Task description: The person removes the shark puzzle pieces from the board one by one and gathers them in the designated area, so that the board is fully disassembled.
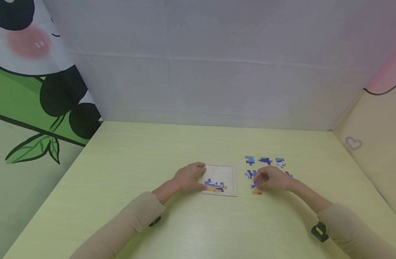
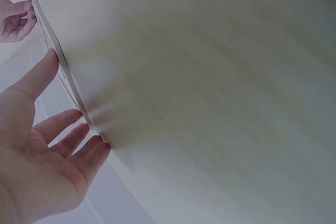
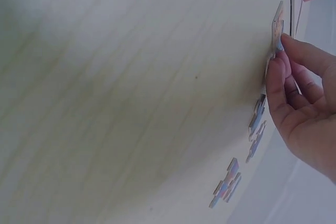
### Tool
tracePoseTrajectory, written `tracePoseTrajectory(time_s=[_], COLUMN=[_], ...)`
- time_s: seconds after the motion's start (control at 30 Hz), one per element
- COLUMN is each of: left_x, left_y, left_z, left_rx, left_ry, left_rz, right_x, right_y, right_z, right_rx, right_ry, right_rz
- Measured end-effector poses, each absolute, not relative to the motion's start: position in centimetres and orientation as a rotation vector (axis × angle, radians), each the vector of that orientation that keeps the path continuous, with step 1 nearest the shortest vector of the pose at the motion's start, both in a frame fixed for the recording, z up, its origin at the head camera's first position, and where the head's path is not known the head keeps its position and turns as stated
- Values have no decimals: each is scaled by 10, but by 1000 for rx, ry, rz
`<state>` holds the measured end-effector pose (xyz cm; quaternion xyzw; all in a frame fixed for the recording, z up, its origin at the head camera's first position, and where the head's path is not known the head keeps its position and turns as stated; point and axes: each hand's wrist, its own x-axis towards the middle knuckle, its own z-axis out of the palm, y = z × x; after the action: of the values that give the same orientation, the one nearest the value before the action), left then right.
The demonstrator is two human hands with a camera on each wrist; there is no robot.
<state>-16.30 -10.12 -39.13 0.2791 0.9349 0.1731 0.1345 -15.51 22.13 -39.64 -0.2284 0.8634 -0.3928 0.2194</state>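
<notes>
A square puzzle board (image 1: pixel 219 172) with a pale raised rim lies on the table, several joined pieces (image 1: pixel 215 185) in its lower left part. My left hand (image 1: pixel 190 177) rests along the board's left side. In the left wrist view its thumb (image 2: pixel 44 72) and the tips of its fairly straight fingers touch the board's edge (image 2: pixel 67 72). To the right of the board, my right hand (image 1: pixel 271 178) pinches a blue and orange jigsaw piece (image 1: pixel 257 191) between thumb and fingers. The right wrist view shows this piece (image 3: pixel 278 24) tilted at the fingertips.
Loose blue jigsaw pieces lie beyond the right hand, among them one at the back left (image 1: pixel 249 160), a middle one (image 1: pixel 265 160) and one at the back right (image 1: pixel 280 162). Another (image 1: pixel 249 174) lies beside the fingers. A pale wall (image 1: pixel 217 90) borders the table's far edge.
</notes>
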Motion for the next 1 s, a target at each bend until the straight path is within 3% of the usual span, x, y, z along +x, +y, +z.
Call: tracePoseTrajectory(time_s=[0.47,1.0], left_x=[-161,-156], left_y=[-101,-105], left_z=[-391,-392], left_rx=[752,773], left_ry=[2738,2741], left_rz=[477,498], right_x=[-164,-151], right_y=[164,107], right_z=[-390,-398], right_rx=[-694,-417], right_ry=[2503,2465], right_rz=[-1086,-1051])
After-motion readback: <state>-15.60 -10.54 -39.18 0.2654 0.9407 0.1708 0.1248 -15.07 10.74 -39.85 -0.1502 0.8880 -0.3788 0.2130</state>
